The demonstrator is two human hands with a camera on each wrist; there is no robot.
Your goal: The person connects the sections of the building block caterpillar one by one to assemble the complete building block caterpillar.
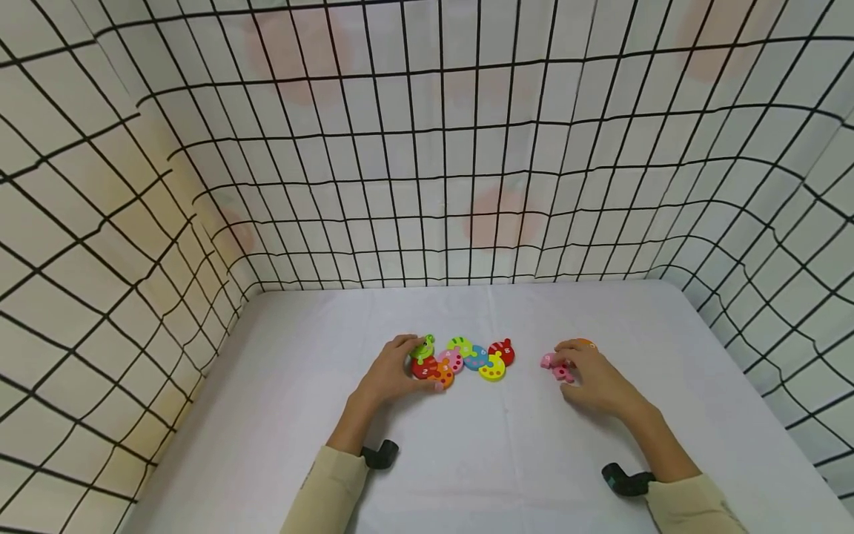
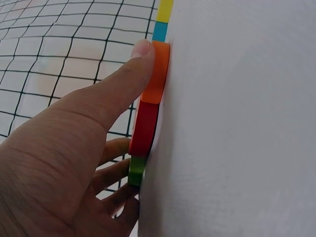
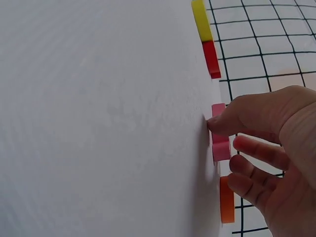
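A row of numbered caterpillar puzzle pieces lies joined on the white table. It runs from the green head piece and red piece to a second red piece at the right. My left hand holds the head end, its thumb against the orange piece and its fingers around the far side of the green head. To the right, my right hand pinches a pink puzzle piece, thumb at its near edge; the index fingertip is hidden in the right wrist view. Behind those fingers lies another orange piece.
Black wire grid panels with white cloth behind them rise at the table's back and sides. A white cloth covers the table. Each wrist bears a black camera mount.
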